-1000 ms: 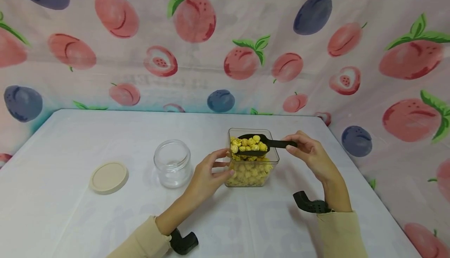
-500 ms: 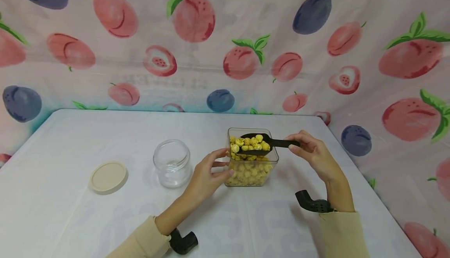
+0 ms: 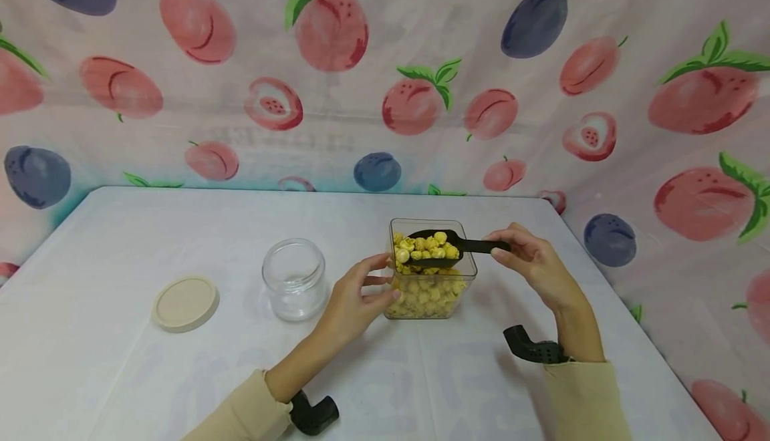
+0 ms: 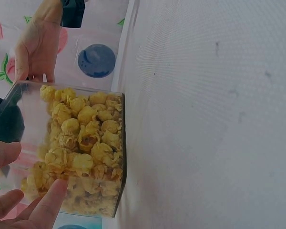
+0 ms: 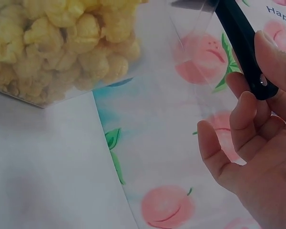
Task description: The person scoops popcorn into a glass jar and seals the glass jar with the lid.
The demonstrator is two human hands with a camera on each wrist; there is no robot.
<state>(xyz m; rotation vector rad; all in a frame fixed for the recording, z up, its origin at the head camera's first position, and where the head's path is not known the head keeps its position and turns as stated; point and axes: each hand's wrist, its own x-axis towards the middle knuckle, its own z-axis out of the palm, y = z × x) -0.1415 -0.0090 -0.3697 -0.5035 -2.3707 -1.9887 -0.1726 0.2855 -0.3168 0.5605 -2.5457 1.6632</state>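
Note:
A clear square container (image 3: 424,297) of yellow popcorn stands on the table. My left hand (image 3: 355,297) rests its spread, fairly straight fingertips on the container's left side; the left wrist view shows fingers (image 4: 48,202) against the wall. My right hand (image 3: 535,260) pinches the end of a black scoop's handle (image 3: 481,246) between thumb and fingers. The scoop's bowl, heaped with popcorn (image 3: 430,247), lies level at the container's open top. In the right wrist view, thumb and index finger hold the handle (image 5: 245,52), the other fingers loosely curled beside it.
Left of the container stands a clear round jar (image 3: 295,280) with no lid on it. A beige round lid (image 3: 185,303) lies farther left on the white table (image 3: 415,381). A fruit-print cloth (image 3: 337,140) hangs behind and at the right.
The scoop with its popcorn shifts slightly right, then slightly back left, over the container. My left hand stays in place on the container's side.

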